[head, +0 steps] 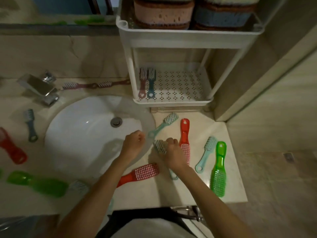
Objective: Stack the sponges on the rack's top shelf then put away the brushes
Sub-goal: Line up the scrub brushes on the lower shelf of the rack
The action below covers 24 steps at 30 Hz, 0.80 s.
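Brushes lie scattered on the pale, marbled surface point(229, 186) around the round white sink point(68, 134). All are moulded plastic, with flat handles ending in a punched hole and a block of short, stiff bristles.

Right of the sink lie a slim mint brush point(163, 125), a glossy red brush point(185, 133) with its handle pointing away, a second mint brush point(205, 155) and, farthest from the sink, a broad translucent green brush point(218, 170). At the sink's near right edge, a red white-bristled brush point(139, 174) lies on a slant.

Left of the sink are a grey-blue brush point(30, 125), a blurred red brush point(12, 146) and a blurred green brush point(37, 183). Behind the sink two mauve brushes point(70, 85) lie end to end, beside the square chrome tap point(39, 88).

Just right of the sink, the right hand point(171, 152) has its fingers curled round the handle of a pale brush point(160, 146), whose whitish bristle head sticks out beside the knuckles. The left hand point(133, 143) is over the sink's right rim. Its fingers are curled inward, close to the hole end of the slim mint brush, and I cannot tell whether they touch it.

Beyond the sink, to its right, stands a white plastic rack point(188, 38). On its perforated lower shelf point(180, 85) a dusty-pink brush point(142, 83) and a blue brush point(151, 83) lie side by side. Its top shelf carries two stacks of porous sponges, a pink sponge point(163, 13) and a blue sponge point(221, 18) among them, with dark brown scouring layers between.
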Available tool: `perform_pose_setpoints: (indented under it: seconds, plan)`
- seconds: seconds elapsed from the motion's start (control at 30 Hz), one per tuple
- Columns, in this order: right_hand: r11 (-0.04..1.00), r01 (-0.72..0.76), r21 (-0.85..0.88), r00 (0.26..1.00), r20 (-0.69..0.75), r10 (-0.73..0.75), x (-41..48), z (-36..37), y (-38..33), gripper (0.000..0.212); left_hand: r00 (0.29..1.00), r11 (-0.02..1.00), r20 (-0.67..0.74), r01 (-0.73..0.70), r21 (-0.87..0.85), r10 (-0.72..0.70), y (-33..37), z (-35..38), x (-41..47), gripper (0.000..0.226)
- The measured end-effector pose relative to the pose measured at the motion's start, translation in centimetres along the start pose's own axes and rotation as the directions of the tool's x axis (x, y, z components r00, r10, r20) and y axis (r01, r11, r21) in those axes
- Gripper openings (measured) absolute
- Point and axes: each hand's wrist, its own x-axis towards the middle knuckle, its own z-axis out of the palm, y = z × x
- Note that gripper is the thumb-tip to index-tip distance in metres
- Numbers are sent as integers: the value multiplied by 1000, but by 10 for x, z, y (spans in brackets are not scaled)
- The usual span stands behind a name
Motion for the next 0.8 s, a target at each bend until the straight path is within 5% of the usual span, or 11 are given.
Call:
perform_pose_setpoints:
  seconds: [0.37, 0.8]
  plan:
    - [980, -174, 95, 984, -22, 177, -15, 22, 4, 27, 999, 999, 0, 34, -17, -34, -18, 12, -9, 24]
    - [873, -269, 406, 944, -68, 322, -6, -19, 17, 39, 987, 967, 163, -37, 250, -4, 14, 39, 60, 44]
